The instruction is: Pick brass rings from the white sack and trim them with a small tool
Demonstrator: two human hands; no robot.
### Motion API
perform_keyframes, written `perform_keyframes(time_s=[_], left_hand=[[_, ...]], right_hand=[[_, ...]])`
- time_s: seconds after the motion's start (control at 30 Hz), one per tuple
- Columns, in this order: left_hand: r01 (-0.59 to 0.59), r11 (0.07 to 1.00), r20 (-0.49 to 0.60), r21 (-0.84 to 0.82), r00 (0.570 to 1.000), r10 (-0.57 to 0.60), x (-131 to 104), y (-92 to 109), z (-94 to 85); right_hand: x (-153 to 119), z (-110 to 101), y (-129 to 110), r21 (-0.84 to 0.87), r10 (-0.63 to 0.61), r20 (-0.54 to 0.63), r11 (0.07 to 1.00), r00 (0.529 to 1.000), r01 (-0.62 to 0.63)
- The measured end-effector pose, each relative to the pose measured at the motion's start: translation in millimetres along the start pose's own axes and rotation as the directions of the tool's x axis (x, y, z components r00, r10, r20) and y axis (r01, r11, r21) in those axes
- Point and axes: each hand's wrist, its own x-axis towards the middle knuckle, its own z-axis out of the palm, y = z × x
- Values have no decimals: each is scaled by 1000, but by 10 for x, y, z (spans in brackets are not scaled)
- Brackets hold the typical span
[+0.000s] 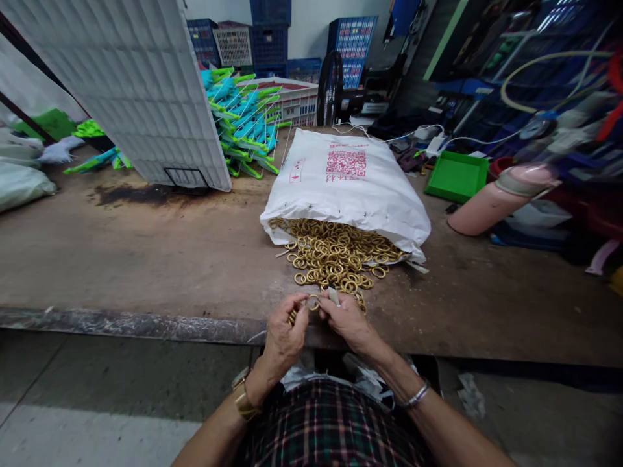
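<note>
Over the front edge of the table, my left hand (285, 332) pinches a gold-coloured ring (314, 309) between thumb and fingertips. More rings show inside its curled fingers. My right hand (352, 323) is closed around a small flat, pale grey tool (333, 296), whose exact kind I cannot make out. Its fingertips are beside the held ring, at the ring's right side. Just beyond both hands lies a heap of gold-coloured rings (335, 253), spilling from the open mouth of a white woven sack (341, 201) with red print.
Left of the sack stands a tall white ribbed panel (160, 97). Behind it are stacked blue and green plastic parts (243, 130). To the right are a green tray (457, 176) and a leaning pink bottle (487, 204). A black fan (331, 87) and crates (270, 48) stand farther back.
</note>
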Motion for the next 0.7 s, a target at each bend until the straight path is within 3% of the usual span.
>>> perform_keyframes(time_s=[0.13, 0.37, 0.57, 0.7], left_hand=[[-174, 984, 196, 29, 967, 165, -19, -38, -28], [-196, 972, 172, 130, 970, 172, 0, -37, -8], [89, 996, 84, 2, 993, -89, 4, 14, -4], [376, 902, 147, -211, 925, -351, 26, 26, -4]], right_hand=[[-40, 22, -43, 262, 144, 66, 952, 987, -156], [-57, 60, -16, 259, 186, 110, 943, 976, -209], [-22, 67, 40, 57, 100, 39, 993, 994, -103], [-14, 71, 25, -85, -15, -36, 996, 999, 12]])
